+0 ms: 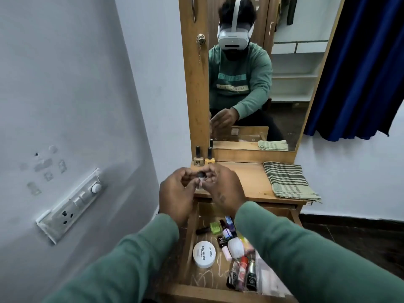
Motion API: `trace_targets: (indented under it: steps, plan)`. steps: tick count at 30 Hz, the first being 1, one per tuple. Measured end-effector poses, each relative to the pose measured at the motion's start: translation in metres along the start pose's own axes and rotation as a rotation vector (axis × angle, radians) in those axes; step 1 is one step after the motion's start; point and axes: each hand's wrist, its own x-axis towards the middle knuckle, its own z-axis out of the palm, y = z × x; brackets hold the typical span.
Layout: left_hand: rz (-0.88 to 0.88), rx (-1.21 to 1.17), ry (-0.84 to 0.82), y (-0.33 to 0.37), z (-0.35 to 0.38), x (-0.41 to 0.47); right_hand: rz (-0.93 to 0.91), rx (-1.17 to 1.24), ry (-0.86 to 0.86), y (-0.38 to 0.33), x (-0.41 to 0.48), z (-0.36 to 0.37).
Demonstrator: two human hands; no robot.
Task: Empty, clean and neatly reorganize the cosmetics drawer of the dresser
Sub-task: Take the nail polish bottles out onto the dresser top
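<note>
Emptying is in hand: the left hand point(177, 193) and right hand point(223, 189) together pinch what looks like a small dark-capped bottle point(200, 176) at frame centre, over the desk point(247, 180). Next, it wants standing beside the two bottles point(197, 157) there. The drawer point(189, 237) below holds many more.

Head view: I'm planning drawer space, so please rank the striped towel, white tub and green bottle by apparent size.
Largest to smallest: towel, tub, green bottle. The tub and bottle lie nearer the camera, yet the order looks clear.
</note>
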Motion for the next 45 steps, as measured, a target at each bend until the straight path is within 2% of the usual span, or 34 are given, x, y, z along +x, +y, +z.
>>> trace_targets:
  steps: [9,13,25,29,32,35,40,45]
  plan:
    - [-0.188,-0.064,0.055,-0.029,0.024,0.081,-0.012,-0.134,0.199,0.011,0.079,0.039]
    - [-0.228,-0.035,0.043,-0.047,0.031,0.095,0.015,-0.179,0.218,0.024,0.089,0.057]
    - [-0.200,0.068,0.057,-0.060,0.042,0.095,0.037,-0.188,0.349,0.041,0.092,0.075]
    - [-0.210,0.051,0.088,-0.055,0.037,0.086,0.049,-0.152,0.337,0.040,0.079,0.066]
    - [-0.117,0.083,0.080,-0.049,0.031,0.068,0.028,-0.186,0.307,0.039,0.060,0.054]
    - [-0.041,0.106,-0.005,-0.043,0.026,0.042,-0.007,-0.199,0.250,0.040,0.034,0.040]
    - [0.007,0.138,-0.116,-0.039,0.023,0.004,0.039,-0.221,0.188,0.045,-0.003,0.024]
    - [0.105,0.280,-0.267,-0.043,0.021,-0.030,-0.059,-0.308,0.067,0.055,-0.046,0.009]
